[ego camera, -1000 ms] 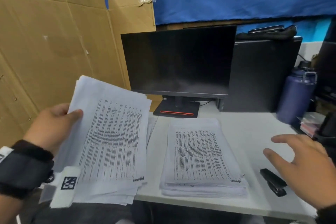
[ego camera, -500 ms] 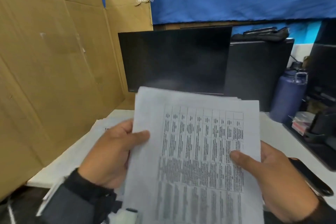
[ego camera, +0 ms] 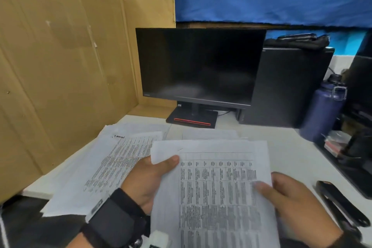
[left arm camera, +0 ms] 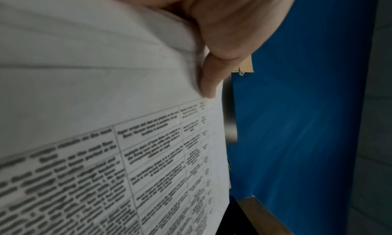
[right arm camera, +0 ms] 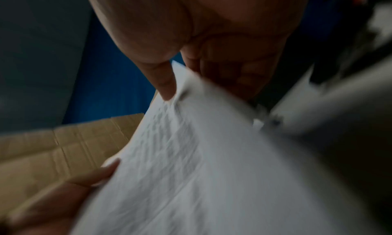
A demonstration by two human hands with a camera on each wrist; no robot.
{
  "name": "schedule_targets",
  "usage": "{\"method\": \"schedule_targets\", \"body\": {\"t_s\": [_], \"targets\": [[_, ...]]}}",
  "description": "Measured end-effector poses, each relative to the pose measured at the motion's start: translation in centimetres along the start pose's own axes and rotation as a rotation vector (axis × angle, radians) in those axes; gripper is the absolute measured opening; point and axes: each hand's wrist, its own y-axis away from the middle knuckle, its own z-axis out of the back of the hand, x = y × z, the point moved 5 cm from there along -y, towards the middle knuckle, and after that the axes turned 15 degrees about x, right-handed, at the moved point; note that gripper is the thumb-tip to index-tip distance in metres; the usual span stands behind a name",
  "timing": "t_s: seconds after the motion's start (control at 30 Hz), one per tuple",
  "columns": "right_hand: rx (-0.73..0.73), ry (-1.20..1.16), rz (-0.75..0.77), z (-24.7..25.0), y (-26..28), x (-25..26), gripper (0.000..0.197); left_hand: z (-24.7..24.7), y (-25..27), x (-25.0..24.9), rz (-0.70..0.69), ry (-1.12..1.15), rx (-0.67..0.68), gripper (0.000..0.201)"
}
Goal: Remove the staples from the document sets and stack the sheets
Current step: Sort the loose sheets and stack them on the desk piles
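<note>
Left hand pinched the document set near its stapled corner while the right hand gripped the opposite edge, holding it above the worktop, probably to expose the staple.

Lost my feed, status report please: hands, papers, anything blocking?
Left hand and right hand both grip the document set. Staple not yet out. Black staple remover on desk, untouched.

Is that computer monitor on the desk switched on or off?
It looks off: the monitor screen is uniformly black, showing only faint reflections. Whether it is merely asleep cannot be told.
</note>
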Motion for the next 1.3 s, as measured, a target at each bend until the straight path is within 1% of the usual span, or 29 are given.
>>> {"method": "schedule_targets", "body": {"t_s": [0.03, 0.1, 0.17, 0.2, 0.23, 0.3, 0.37, 0.43, 0.47, 0.57, 0.63, 0.7, 0.77, 0.8, 0.83, 0.9, 0.93, 1.0, 1.07, 1.13, 1.3], "targets": [[-0.072, 0.149, 0.0, 1.2, 0.0, -0.1, 0.004, 0.4, -0.1, 0.1, 0.002, -0.012, -0.018, 0.047], [-0.194, 0.416, -0.083, 3.7, 0.3, -0.3, 0.01, 1.1, -0.2, 0.2, 0.009, -0.041, -0.066, 0.039], [-0.246, 0.532, -0.19, 5.8, 0.5, -0.9, 0.009, 1.4, -0.3, 0.3, 0.011, -0.07, -0.091, 0.033], [-0.229, 0.559, -0.244, 6.3, 0.3, -1.6, 0.005, 1.3, -0.3, 0.5, 0.018, -0.082, -0.094, 0.03], [-0.186, 0.573, -0.305, 6.4, 0.1, -2.4, 0.011, 1.2, -0.3, 0.7, 0.024, -0.09, -0.09, 0.03], [-0.07, 0.636, -0.435, 5.8, -0.6, -4.5, 0.031, 0.9, -0.4, 1.1, 0.043, -0.12, -0.084, 0.029], [0.008, 0.751, -0.495, 5.0, -1.0, -6.0, 0.039, 0.7, -0.4, 1.3, 0.05, -0.164, -0.095, 0.027], [0.018, 0.771, -0.461, 4.8, -1.2, -6.7, 0.032, 0.3, -0.4, 1.1, 0.05, -0.189, -0.088, 0.025], [-0.008, 0.746, -0.432, 4.9, -1.1, -6.4, 0.026, 0.2, -0.3, 1.0, 0.051, -0.192, -0.083, 0.025], [-0.149, 0.573, -0.299, 5.4, -0.7, -3.7, 0.018, -0.5, -0.1, 1.0, 0.061, -0.165, -0.065, 0.025], [-0.266, 0.44, -0.127, 5.0, 0.1, -0.7, 0.01, -1.3, 0.1, 1.1, 0.07, -0.136, -0.034, 0.026], [-0.346, 0.424, 0.082, 3.2, 1.4, 2.6, 0.01, -2.5, 0.3, 1.6, 0.091, -0.098, 0.014, 0.028], [-0.355, 0.502, 0.279, 0.2, 2.9, 5.3, 0.013, -3.6, 0.5, 2.2, 0.105, -0.062, 0.062, 0.033], [-0.304, 0.538, 0.339, -1.7, 3.5, 6.4, 0.016, -4.3, 0.7, 2.5, 0.106, -0.045, 0.087, 0.035], [-0.224, 0.56, 0.353, -3.3, 3.8, 6.8, 0.018, -4.9, 0.8, 2.8, 0.105, -0.027, 0.113, 0.036], [-0.079, 0.562, 0.28, -5.6, 3.9, 6.7, 0.022, -6.1, 1.1, 3.2, 0.092, 0.005, 0.163, 0.032], [-0.035, 0.584, 0.239, -6.2, 3.9, 6.5, 0.024, -6.6, 1.4, 3.2, 0.082, 0.012, 0.18, 0.03], [-0.033, 0.684, 0.214, -6.6, 3.9, 6.4, 0.027, -7.3, 1.8, 3.2, 0.062, 0.011, 0.188, 0.027], [-0.066, 0.749, 0.213, -6.6, 3.8, 6.5, 0.03, -7.6, 2.0, 3.2, 0.035, 0.002, 0.166, 0.025], [-0.067, 0.806, 0.189, -6.4, 3.7, 6.7, 0.029, -7.7, 2.1, 3.2, 0.011, -0.001, 0.149, 0.025], [-0.152, 0.868, 0.27, -6.5, 4.4, 7.2, 0.027, -8.2, 2.1, 3.5, -0.039, -0.038, 0.139, 0.022]]}}
